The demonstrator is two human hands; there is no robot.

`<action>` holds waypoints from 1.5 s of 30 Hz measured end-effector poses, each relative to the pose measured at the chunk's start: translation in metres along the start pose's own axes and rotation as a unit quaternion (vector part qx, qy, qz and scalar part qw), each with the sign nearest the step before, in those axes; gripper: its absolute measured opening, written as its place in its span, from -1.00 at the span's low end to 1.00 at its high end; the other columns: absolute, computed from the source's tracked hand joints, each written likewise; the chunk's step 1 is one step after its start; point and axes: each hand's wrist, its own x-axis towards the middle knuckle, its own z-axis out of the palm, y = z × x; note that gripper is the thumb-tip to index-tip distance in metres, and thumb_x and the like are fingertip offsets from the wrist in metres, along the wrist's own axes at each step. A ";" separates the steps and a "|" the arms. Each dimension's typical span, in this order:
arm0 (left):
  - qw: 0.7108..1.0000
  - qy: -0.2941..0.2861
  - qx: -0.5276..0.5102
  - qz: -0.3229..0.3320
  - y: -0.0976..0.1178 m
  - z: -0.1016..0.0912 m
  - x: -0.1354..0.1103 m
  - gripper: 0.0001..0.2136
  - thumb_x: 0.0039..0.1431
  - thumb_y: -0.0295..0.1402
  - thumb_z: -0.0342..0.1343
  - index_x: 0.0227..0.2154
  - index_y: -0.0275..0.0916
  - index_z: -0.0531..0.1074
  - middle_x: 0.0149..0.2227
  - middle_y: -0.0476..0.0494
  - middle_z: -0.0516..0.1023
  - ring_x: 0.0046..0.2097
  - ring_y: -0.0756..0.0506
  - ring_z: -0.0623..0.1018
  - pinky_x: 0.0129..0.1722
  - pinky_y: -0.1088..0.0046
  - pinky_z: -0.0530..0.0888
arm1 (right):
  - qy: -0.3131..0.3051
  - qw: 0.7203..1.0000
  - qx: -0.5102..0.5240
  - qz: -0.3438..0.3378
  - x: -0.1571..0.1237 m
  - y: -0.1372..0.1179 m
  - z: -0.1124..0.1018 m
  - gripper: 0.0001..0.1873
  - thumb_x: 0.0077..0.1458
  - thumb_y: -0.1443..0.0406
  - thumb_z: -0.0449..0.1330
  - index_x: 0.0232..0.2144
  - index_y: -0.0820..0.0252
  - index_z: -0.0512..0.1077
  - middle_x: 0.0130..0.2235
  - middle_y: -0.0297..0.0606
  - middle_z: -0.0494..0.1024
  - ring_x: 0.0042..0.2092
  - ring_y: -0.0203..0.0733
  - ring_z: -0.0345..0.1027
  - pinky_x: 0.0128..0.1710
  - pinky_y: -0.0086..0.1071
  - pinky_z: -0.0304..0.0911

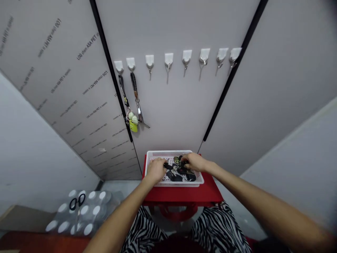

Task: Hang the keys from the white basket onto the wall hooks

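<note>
A white perforated basket (158,154) sits on a small red stool (181,194) against the wall. It holds several dark keychain items (181,174). My left hand (156,170) reaches into the basket's left side, fingers curled on a dark piece. My right hand (194,161) is over the basket's right side, fingers closed on a dark keychain item. Above, a row of white wall hooks (168,59) runs across the panel. The two leftmost hooks carry hanging keychains (133,117); the others are bare.
A shrink-wrapped pack of bottles (79,212) lies on the floor at lower left, with black scissors (77,202) on top. Black vertical strips (113,80) divide the wall panels. My zebra-patterned legs (147,232) are under the stool's near edge.
</note>
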 end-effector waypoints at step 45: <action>0.782 0.119 -0.605 -0.098 0.009 -0.085 0.048 -0.87 -0.25 -0.38 0.02 -0.57 -0.34 0.28 -0.60 0.02 0.34 -0.59 0.13 0.33 -0.46 0.58 0.26 | 0.102 0.886 0.449 -0.058 0.025 -0.044 -0.026 -0.80 -0.23 0.24 0.02 -0.62 0.30 0.28 -0.66 -0.43 0.22 -0.60 -0.46 0.02 -0.58 -0.55 -0.03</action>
